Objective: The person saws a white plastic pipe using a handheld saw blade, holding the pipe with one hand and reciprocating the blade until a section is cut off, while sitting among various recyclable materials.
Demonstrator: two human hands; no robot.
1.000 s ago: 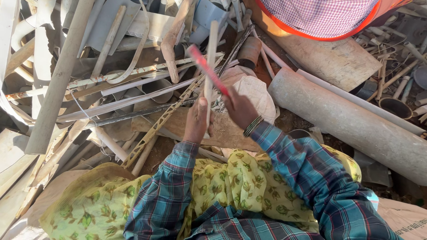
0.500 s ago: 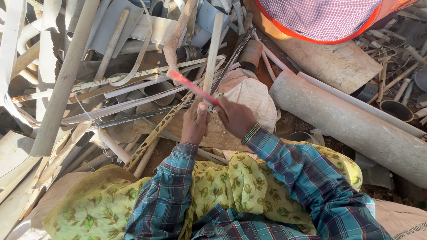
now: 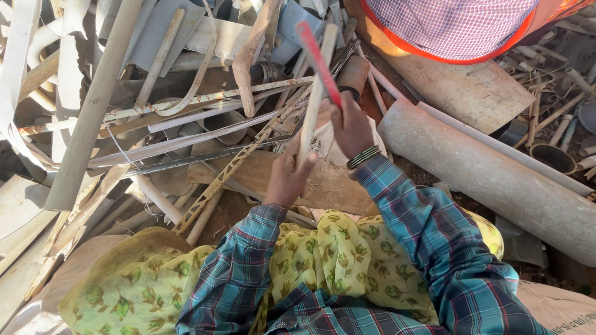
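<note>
My left hand (image 3: pixel 287 177) grips the lower end of a pale, flat wooden strip (image 3: pixel 315 87) that stands nearly upright over the scrap pile. My right hand (image 3: pixel 351 127), with dark bangles on the wrist, is closed around a thin red rod (image 3: pixel 318 59), blurred with motion, raised up and to the left alongside the strip. Both forearms wear blue plaid sleeves, and a yellow flowered cloth (image 3: pixel 335 260) lies over my lap below them.
A heap of white pipes, slats and metal strips (image 3: pixel 124 118) fills the left and top. A large grey pipe (image 3: pixel 490 180) lies diagonally at right beside a flat wooden board (image 3: pixel 472 93). A checked pink cloth with an orange rim (image 3: pixel 453 28) sits at top right.
The red rod swung from pointing left and low near the strip to raised high toward the top. My left hand kept hold of the pale strip, which now stands more upright.
</note>
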